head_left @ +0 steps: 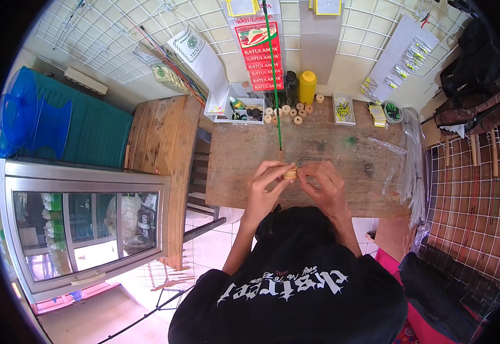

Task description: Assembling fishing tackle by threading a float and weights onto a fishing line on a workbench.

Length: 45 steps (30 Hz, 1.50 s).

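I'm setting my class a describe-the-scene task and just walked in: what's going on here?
Someone in a black top is working over a wooden table. The left hand holds a small round tan piece, and the right hand is close against it, its exact grip unclear. Farther back, loose round pale pieces sit near a yellow bottle, and a slim green rod runs toward the hands.

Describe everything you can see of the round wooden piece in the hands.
The round wooden piece is small, pale tan and looks like bare wood; finer detail is too small to tell. It is held over the near part of the brown table, gripped in the fingers of the left hand. The right hand has its fingertips at its right side.
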Motion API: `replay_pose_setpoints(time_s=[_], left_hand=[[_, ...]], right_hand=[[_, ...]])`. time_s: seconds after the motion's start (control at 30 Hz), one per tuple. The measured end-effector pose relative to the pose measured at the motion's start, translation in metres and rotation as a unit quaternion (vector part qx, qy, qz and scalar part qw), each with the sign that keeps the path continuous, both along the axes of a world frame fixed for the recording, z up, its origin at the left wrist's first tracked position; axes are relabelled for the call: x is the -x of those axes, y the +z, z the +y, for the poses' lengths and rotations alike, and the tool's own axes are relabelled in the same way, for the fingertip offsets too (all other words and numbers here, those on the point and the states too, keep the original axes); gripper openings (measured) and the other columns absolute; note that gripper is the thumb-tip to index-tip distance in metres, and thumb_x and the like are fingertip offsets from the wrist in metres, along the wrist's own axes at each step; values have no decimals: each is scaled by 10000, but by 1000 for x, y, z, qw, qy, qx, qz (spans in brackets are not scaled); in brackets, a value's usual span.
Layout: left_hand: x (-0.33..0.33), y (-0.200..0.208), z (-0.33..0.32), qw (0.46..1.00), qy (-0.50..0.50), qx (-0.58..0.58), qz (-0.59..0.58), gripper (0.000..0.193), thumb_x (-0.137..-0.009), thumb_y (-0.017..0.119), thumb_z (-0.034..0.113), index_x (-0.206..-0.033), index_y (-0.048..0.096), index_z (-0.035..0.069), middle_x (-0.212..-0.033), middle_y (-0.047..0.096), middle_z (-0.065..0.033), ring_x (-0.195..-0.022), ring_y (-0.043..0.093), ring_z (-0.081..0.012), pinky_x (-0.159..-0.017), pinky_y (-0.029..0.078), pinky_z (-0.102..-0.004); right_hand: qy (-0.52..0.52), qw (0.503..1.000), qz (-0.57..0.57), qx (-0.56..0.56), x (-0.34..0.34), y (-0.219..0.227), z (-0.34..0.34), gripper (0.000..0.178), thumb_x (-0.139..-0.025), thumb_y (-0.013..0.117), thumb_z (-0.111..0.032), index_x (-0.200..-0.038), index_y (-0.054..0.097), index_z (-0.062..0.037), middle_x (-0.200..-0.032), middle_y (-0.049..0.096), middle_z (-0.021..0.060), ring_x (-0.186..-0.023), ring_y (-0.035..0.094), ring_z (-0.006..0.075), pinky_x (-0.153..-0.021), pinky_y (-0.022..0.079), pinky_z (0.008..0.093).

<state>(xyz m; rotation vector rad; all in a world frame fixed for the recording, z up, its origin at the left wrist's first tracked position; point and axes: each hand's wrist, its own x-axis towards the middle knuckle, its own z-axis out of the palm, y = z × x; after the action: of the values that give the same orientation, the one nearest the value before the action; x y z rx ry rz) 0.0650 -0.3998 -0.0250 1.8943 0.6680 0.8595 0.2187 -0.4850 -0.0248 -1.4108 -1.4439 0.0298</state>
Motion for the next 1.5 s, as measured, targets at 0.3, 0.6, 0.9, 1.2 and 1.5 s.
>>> replay_pose_setpoints(time_s=[0.3,0.6,0.9,1.2,1.5], left_hand=[[2,2,1,1000,-8,9,17,404,-756,688,-65,-1134,681,78,-1025,584,-94,-817,601,-160,-703,508,-275],[0,6,4,997,-51,45,30,339,-755,681,-64,-1079,677,35,-992,586,-73,-794,548,-139,-714,463,-273],[8,-10,13,981,-139,137,-2,300,-815,657,-40,-1109,609,-5,-1051,568,-83,-931,577,-157,-803,471,-268],[17,-28,11,891,-199,382,-142,288,-899,608,20,-1178,553,-23,-1079,576,-81,-970,570,-142,-798,501,-273],[7,-31,-5,846,-119,478,-204,281,-898,636,100,-1144,552,-7,-1044,593,-72,-933,581,-136,-784,489,-275]], right_hand=[[-2,1000,-4,-10,4,-8,1,283,-668,743,25,-893,587,-45,-860,625,72,-729,590,257,-658,447,352],[-14,1000,3,27,-1,-15,0,345,-638,763,-10,-935,589,-37,-873,604,85,-779,578,275,-675,449,374],[7,998,43,46,-1,-6,1,251,-686,724,27,-919,656,-38,-863,630,71,-718,603,210,-631,477,316],[90,953,249,144,1,3,1,292,-746,714,-23,-964,520,-38,-790,592,59,-621,502,125,-579,437,263],[110,939,275,175,2,8,0,264,-775,676,-19,-908,449,-31,-761,580,69,-616,471,121,-571,415,269]])
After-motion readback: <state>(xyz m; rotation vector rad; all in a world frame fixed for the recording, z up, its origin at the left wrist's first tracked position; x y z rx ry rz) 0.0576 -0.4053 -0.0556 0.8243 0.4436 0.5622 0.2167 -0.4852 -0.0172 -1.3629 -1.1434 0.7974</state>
